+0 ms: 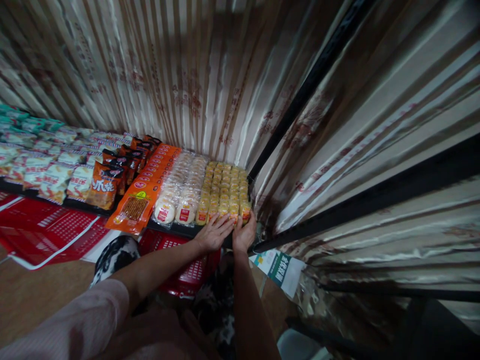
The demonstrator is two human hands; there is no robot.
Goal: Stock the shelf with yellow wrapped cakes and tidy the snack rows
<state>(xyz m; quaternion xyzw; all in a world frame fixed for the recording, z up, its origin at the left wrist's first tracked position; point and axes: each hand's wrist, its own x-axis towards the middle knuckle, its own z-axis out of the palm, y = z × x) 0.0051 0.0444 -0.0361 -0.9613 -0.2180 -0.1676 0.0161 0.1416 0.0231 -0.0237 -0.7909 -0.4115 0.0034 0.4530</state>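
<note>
My left hand (215, 233) lies palm down, fingers slightly spread over the near end of the yellow-wrapped packets (225, 187); my right hand (244, 234) curves around their near right corner, though I cannot tell whether its fingers pinch one. The packets already stand in close rows at the right end of the black shelf (180, 229); whether any sit out of line under my fingers is hidden. Just left are clear-wrapped round pastries (178, 187), then an orange snack bag (137, 205), with smaller snack bags (62, 175) ranked farther left, all laid out.

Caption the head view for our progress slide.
Left hand and right hand touch the front yellow packets beside round white snacks.
</note>
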